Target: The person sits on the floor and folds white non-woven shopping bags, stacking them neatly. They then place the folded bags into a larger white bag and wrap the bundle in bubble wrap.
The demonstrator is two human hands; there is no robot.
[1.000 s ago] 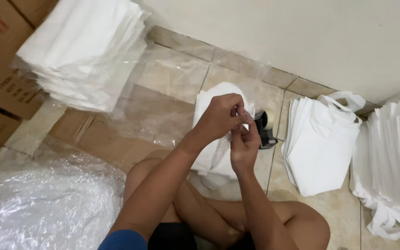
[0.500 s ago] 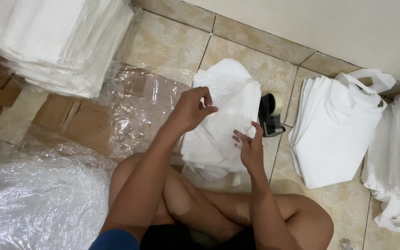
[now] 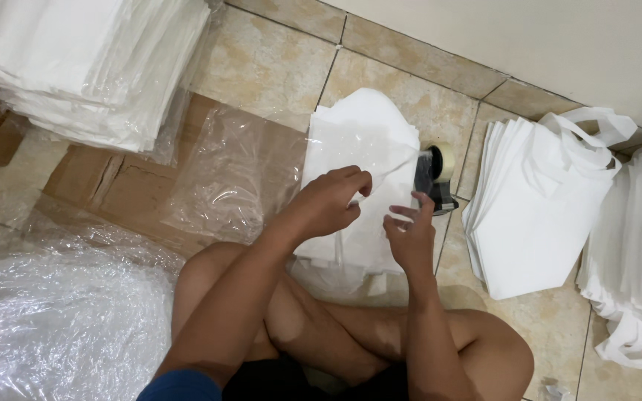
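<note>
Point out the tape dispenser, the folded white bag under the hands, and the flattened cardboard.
tape dispenser (image 3: 435, 175), head view, on its tape roll.
folded white bag (image 3: 362, 134), head view, on its upper panel.
flattened cardboard (image 3: 105, 186), head view, on its bare brown face.

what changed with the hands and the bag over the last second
The left hand and right hand came down from in front of the tape dispenser and parted, now pressing the wrapped white bag on the floor. The dispenser and the bag stacks stayed put.
</note>
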